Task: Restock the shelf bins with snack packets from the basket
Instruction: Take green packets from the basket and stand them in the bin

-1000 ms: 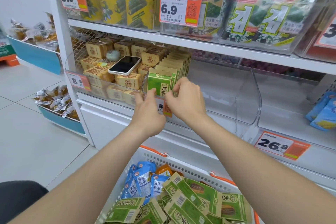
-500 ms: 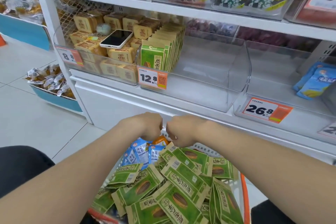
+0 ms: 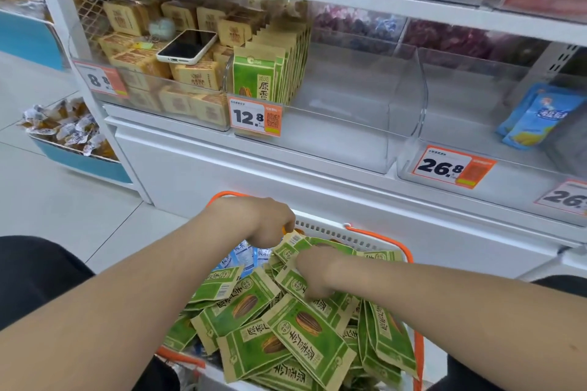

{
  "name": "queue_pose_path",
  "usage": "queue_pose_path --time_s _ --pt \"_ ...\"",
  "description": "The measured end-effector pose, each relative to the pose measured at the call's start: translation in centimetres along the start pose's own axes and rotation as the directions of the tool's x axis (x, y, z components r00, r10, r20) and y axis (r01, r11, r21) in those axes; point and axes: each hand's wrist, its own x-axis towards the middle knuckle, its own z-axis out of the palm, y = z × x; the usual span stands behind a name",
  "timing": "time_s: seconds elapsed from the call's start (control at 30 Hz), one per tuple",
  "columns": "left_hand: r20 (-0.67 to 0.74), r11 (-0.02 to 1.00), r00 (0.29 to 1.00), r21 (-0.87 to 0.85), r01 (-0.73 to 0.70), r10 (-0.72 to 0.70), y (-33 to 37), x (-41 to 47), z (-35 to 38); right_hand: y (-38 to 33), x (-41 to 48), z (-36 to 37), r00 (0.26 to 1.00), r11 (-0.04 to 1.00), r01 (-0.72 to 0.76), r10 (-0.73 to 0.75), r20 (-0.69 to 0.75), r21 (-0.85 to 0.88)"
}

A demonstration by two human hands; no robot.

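Head view looks down on both bare forearms reaching into the basket (image 3: 333,233), a white one with orange handles that stands on the floor against the foot of the shelf (image 3: 317,168). Green packets (image 3: 305,333) fill it in a loose heap, piled thickest toward its near and right edges. A few blue packets (image 3: 244,255) show near its far left corner.

The left hand (image 3: 263,222) hovers at the far edge of the basket, its fingers curled and pinching the top corner of a raised packet (image 3: 292,243). The right hand (image 3: 317,273) lies just beside it, on the heap, with its fingers bent down among the packets; whether it grips one, I cannot tell.

On the shelf above, a clear bin (image 3: 409,98) bears a 12.8 tag (image 3: 255,117) at its front left corner. Shelved packets (image 3: 254,79) of the same green kind stand upright in a row along its left wall.

The bin to the left holds tan packs (image 3: 197,74), with a phone (image 3: 187,46) lying face up on top. At the right edge, pale blue bags (image 3: 536,117) lean in a bin above a 26.8 tag (image 3: 451,167).
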Motion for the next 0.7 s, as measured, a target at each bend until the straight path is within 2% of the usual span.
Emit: queue_pose_path --time_s 0.13,0.23,0.3,0.4,0.5,0.6,0.7 --pt "-0.003 1.0 1.0 -0.02 0.012 -0.012 0.7 -0.5 -0.2 0.1 -0.4 1.6 0.993 0.992 -0.121 0.121 -0.014 0.031" --pt "-0.001 1.0 1.0 -0.003 0.006 -0.006 0.8 -0.5 0.1 0.1 -0.7 2.6 0.981 0.971 -0.172 0.184 -0.057 0.168" --pt "0.012 1.0 1.0 0.009 0.006 -0.006 0.6 -0.1 0.5 0.1 -0.8 2.7 0.976 0.94 -0.174 0.205 -0.078 0.293" --pt "0.024 0.999 1.0 0.043 -0.003 0.002 0.8 0.1 0.5 0.7 -1.0 2.0 0.977 0.911 -0.149 0.197 -0.088 0.386" --pt "0.015 0.999 1.0 0.048 -0.011 0.01 1.0 0.1 0.3 1.9 -1.2 0.6 0.966 0.867 -0.092 0.197 -0.168 0.489" --pt "0.003 0.998 0.999 0.049 -0.037 0.037 0.7 0.4 0.3 2.9 -1.7 -1.8 0.937 0.751 0.006 0.226 -0.266 0.661" --pt "-0.034 0.999 0.999 0.005 -0.039 0.039 0.3 0.1 -0.1 3.5 -1.8 -4.2 0.905 0.495 0.073 0.331 -0.266 0.866"
